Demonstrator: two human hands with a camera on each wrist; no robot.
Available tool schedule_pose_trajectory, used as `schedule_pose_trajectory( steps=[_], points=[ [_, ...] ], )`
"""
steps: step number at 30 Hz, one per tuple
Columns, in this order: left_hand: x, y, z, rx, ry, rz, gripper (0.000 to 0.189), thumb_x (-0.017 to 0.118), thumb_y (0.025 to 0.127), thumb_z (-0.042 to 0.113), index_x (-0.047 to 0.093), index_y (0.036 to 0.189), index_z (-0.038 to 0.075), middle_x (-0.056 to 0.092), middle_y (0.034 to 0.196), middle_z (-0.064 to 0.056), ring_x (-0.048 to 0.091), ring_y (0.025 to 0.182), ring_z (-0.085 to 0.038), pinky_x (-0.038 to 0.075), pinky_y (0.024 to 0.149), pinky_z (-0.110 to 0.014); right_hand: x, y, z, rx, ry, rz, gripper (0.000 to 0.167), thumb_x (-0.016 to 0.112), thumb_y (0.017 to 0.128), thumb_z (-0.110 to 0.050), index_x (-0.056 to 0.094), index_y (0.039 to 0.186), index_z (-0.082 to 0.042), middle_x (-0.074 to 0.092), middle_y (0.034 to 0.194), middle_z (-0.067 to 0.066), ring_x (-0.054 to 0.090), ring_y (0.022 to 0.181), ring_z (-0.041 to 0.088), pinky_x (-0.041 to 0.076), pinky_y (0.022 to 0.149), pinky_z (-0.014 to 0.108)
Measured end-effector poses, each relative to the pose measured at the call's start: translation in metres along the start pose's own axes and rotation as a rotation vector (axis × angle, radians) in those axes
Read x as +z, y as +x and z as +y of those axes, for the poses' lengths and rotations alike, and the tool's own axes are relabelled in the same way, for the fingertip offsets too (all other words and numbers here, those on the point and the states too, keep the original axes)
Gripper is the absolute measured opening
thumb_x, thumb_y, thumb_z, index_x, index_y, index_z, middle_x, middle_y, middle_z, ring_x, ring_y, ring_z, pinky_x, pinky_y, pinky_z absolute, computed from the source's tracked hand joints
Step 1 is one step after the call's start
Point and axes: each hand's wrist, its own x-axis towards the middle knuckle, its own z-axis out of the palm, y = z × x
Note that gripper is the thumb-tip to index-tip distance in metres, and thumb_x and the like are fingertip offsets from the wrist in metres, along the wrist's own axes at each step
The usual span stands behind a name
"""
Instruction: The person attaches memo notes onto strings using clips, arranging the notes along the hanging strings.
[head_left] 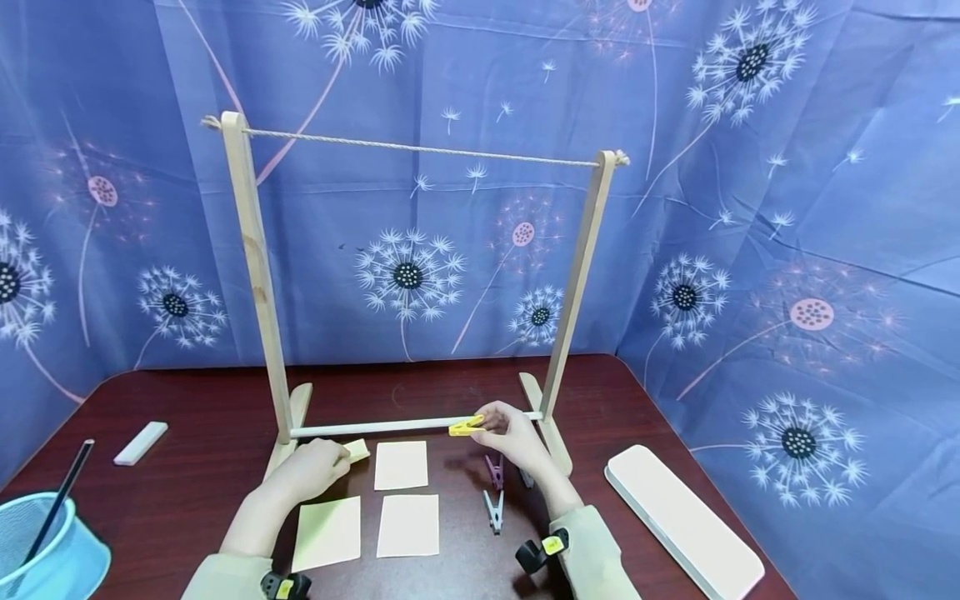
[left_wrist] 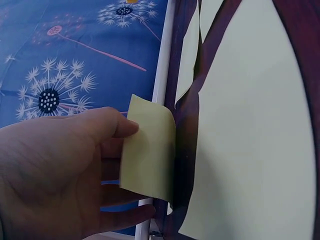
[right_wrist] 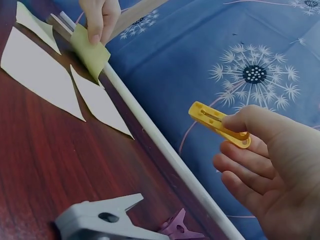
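My left hand [head_left: 315, 467] pinches a yellow sticky note [left_wrist: 150, 150] between thumb and fingers, and the note bends up off the table. Between thumb and fingers of my right hand [head_left: 513, 435] is a yellow clothespin [right_wrist: 220, 125], held above the table near the frame's bottom bar. Three more sticky notes lie flat: one at the back [head_left: 401, 465], one at the front [head_left: 407, 525] and one at the left front [head_left: 327, 532]. Under my right hand lie a purple clothespin [head_left: 495, 472] and a grey clothespin [head_left: 493, 510]; another is partly hidden by the wrist.
A wooden frame [head_left: 258, 275] stands at the back with a rope [head_left: 420, 149] strung across its top. On the right lies a long white case [head_left: 682, 521]. A blue mesh cup [head_left: 82, 550] with a pencil [head_left: 60, 500] and a white block [head_left: 141, 443] are on the left.
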Motion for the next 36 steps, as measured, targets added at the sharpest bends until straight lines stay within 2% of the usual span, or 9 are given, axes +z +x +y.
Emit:
schedule_pose_trajectory(
  steps=[3, 6, 9, 13, 18, 22, 26, 32, 36],
  points=[
    [0.002, 0.003, -0.002, -0.02, 0.017, -0.002, 0.032, 0.055, 0.09, 0.004, 0.054, 0.06, 0.014, 0.041, 0.058, 0.008, 0.036, 0.054, -0.007, 0.034, 0.055, -0.024, 0.0, 0.0, -0.002, 0.01, 0.007, 0.027, 0.027, 0.073, 0.084, -0.007, 0.062, 0.106, 0.005, 0.068, 0.096, 0.021, 0.062, 0.084, 0.01, 0.051, 0.078, 0.021],
    [0.004, 0.002, -0.003, -0.022, 0.033, 0.007, 0.022, 0.061, 0.091, 0.008, 0.067, 0.071, 0.013, 0.061, 0.068, 0.005, 0.053, 0.062, -0.011, 0.044, 0.06, -0.029, 0.0, -0.001, -0.003, 0.013, 0.026, 0.038, 0.027, 0.073, 0.085, -0.006, 0.062, 0.108, 0.005, 0.068, 0.096, 0.02, 0.061, 0.084, 0.009, 0.05, 0.078, 0.021],
    [0.002, 0.001, -0.005, 0.0, 0.019, 0.004, 0.02, 0.067, 0.089, 0.01, 0.065, 0.069, 0.01, 0.057, 0.066, 0.007, 0.05, 0.061, -0.008, 0.041, 0.058, -0.026, 0.0, 0.001, -0.003, 0.003, 0.055, 0.039, 0.029, 0.072, 0.086, -0.005, 0.062, 0.11, 0.007, 0.068, 0.097, 0.022, 0.062, 0.086, 0.012, 0.05, 0.08, 0.023],
    [0.0, 0.0, -0.005, 0.013, -0.015, -0.021, 0.03, 0.072, 0.084, 0.014, 0.054, 0.061, 0.012, 0.037, 0.06, 0.011, 0.03, 0.056, -0.004, 0.028, 0.054, -0.021, -0.002, 0.003, -0.002, 0.013, 0.073, 0.045, 0.029, 0.07, 0.087, -0.005, 0.062, 0.112, 0.007, 0.068, 0.1, 0.022, 0.063, 0.09, 0.014, 0.05, 0.085, 0.024],
    [0.001, 0.001, -0.005, 0.009, -0.014, -0.045, 0.028, 0.078, 0.078, 0.018, 0.055, 0.062, 0.017, 0.043, 0.059, 0.01, 0.033, 0.056, -0.004, 0.029, 0.052, -0.022, -0.004, 0.002, -0.004, 0.034, 0.114, 0.021, 0.032, 0.069, 0.088, -0.004, 0.06, 0.115, 0.01, 0.067, 0.104, 0.027, 0.063, 0.091, 0.007, 0.048, 0.088, 0.02],
    [-0.001, 0.003, -0.005, 0.012, 0.005, -0.073, 0.04, 0.08, 0.074, 0.02, 0.043, 0.058, 0.017, 0.03, 0.057, 0.012, 0.026, 0.054, -0.004, 0.022, 0.052, -0.02, -0.006, 0.002, -0.003, 0.035, 0.137, 0.01, 0.035, 0.068, 0.088, -0.004, 0.057, 0.118, 0.012, 0.065, 0.107, 0.03, 0.064, 0.091, 0.005, 0.049, 0.086, 0.018],
    [-0.002, 0.004, -0.003, 0.045, 0.03, -0.079, 0.055, 0.083, 0.068, 0.019, 0.03, 0.058, 0.019, 0.017, 0.059, 0.013, 0.018, 0.055, -0.004, 0.018, 0.054, -0.02, -0.01, 0.003, -0.003, 0.066, 0.179, 0.009, 0.039, 0.066, 0.09, -0.003, 0.053, 0.123, 0.014, 0.064, 0.11, 0.031, 0.063, 0.092, 0.005, 0.049, 0.083, 0.017],
    [-0.007, 0.005, 0.002, 0.087, 0.052, -0.088, 0.065, 0.086, 0.067, 0.014, 0.022, 0.059, 0.022, 0.01, 0.06, 0.013, 0.012, 0.056, -0.004, 0.015, 0.054, -0.02, -0.02, 0.003, -0.012, 0.102, 0.213, 0.032, 0.041, 0.066, 0.089, -0.002, 0.051, 0.125, 0.014, 0.064, 0.109, 0.029, 0.061, 0.088, 0.001, 0.049, 0.079, 0.016],
    [-0.01, 0.004, 0.003, 0.094, 0.048, -0.105, 0.067, 0.085, 0.068, 0.013, 0.019, 0.059, 0.023, 0.008, 0.06, 0.012, 0.01, 0.057, -0.005, 0.013, 0.054, -0.02, -0.029, 0.004, -0.009, 0.114, 0.173, 0.061, 0.038, 0.067, 0.089, -0.003, 0.054, 0.121, 0.013, 0.067, 0.105, 0.023, 0.062, 0.086, 0.001, 0.05, 0.077, 0.017]
  ],
)
